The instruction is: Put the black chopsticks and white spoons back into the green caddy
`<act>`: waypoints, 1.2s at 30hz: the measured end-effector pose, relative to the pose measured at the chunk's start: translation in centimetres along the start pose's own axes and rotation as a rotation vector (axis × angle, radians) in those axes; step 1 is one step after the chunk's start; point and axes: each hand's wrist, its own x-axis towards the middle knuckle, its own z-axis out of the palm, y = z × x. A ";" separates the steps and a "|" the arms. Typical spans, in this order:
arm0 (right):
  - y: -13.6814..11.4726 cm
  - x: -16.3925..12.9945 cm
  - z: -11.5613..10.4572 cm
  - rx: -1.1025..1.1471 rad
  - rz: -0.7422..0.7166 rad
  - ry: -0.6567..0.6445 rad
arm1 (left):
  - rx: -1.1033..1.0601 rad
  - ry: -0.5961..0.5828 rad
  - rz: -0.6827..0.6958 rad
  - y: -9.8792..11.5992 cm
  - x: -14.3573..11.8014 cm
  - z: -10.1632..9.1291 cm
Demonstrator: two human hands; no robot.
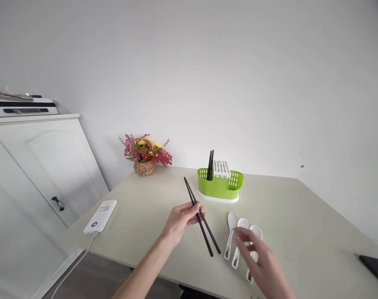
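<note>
Chopsticks [201, 216], a black pair, being pinched mid-length by left hand [181, 220] above tabletop [151, 199]; long axis slanting toward green cutlery holder [220, 186] at far edge; right hand [257, 253] hovering loosely open, empty, over three white spoons [240, 243].

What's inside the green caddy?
The green caddy holds two black chopsticks upright in its left compartment and a white insert in the middle. Its walls hide their lower ends and the bottom.

chopsticks [201, 216] black | spoons [232, 232] white | holder [220, 187] green | table [301, 224] pale beige
</note>
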 end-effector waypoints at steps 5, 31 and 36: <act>-4.3 -0.1 4.5 0.223 0.015 -0.282 | -0.264 0.121 -0.102 -3.8 -0.5 1.2; -5.0 -1.6 5.3 0.223 0.119 -0.106 | 0.039 0.190 0.012 -1.6 -2.1 -0.1; -4.5 -1.7 3.4 0.165 0.141 -0.061 | 0.053 0.204 0.092 -0.2 -0.1 -0.8</act>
